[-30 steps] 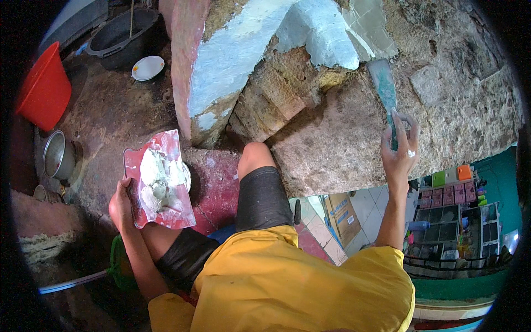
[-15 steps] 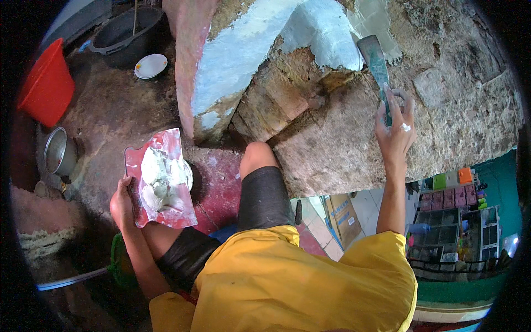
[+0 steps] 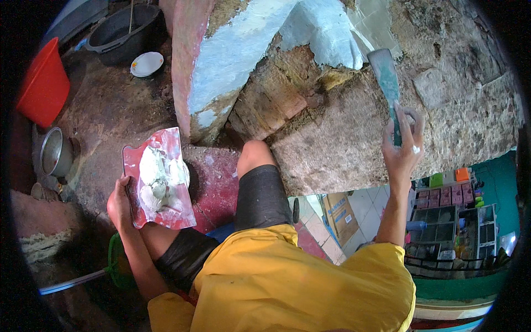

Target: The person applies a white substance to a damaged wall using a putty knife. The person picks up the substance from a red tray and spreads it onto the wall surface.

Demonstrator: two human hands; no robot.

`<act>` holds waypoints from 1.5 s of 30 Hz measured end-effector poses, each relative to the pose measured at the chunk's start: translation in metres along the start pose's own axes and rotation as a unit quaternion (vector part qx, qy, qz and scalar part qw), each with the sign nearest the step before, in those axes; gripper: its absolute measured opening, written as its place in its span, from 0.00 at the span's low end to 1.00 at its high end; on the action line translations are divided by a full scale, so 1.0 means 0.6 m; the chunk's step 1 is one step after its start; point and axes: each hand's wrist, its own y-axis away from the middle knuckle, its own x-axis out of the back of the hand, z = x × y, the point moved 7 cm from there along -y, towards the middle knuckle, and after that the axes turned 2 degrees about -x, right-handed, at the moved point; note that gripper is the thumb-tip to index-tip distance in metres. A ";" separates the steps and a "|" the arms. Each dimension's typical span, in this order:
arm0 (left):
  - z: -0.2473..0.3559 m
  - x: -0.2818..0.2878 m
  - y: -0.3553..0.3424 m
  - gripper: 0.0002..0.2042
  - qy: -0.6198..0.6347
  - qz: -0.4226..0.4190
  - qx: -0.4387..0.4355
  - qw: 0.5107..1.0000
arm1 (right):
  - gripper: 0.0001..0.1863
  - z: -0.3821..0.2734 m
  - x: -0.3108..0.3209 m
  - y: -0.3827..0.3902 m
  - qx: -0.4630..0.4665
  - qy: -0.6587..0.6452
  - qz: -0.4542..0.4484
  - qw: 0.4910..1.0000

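My left hand (image 3: pixel 119 205) is closed on the edge of a red, wavy-edged board (image 3: pixel 180 209) held by my left thigh. A thick mound of white putty (image 3: pixel 157 171) lies on the board. My right hand (image 3: pixel 405 146) grips the handle of a putty knife (image 3: pixel 385 77), whose wide, green-smeared blade points up and away. The blade's tip sits just right of a white plastered patch (image 3: pixel 326 36) on the rough wall (image 3: pixel 343 138); whether it touches the surface I cannot tell. White smears mark my right hand.
At the far left stand a black basin (image 3: pixel 124 36) with a stick in it, a white plate (image 3: pixel 147 64), a red bucket (image 3: pixel 44 86) and a metal pot (image 3: pixel 57 154). A cardboard box (image 3: pixel 341 218) and a rack (image 3: pixel 453 232) are at the lower right.
My right hand and the putty knife have moved a little right and nearer, drawing the blade away from the white patch's edge. My left hand keeps its hold on the board.
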 end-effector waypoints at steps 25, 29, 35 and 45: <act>-0.011 0.002 -0.011 0.17 0.016 -0.021 -0.008 1.000 | 0.21 0.001 -0.006 -0.015 -0.007 0.004 -0.005 1.000; -0.014 0.021 -0.017 0.18 -0.068 0.014 -0.008 0.998 | 0.21 -0.006 -0.038 -0.032 0.006 0.027 0.005 1.000; -0.001 0.004 -0.002 0.17 0.015 -0.022 -0.016 1.000 | 0.21 0.009 -0.040 -0.020 0.005 0.032 0.001 0.999; 0.009 0.001 0.004 0.17 -0.038 0.007 0.026 0.999 | 0.24 0.013 0.022 0.017 -0.003 -0.013 0.032 0.999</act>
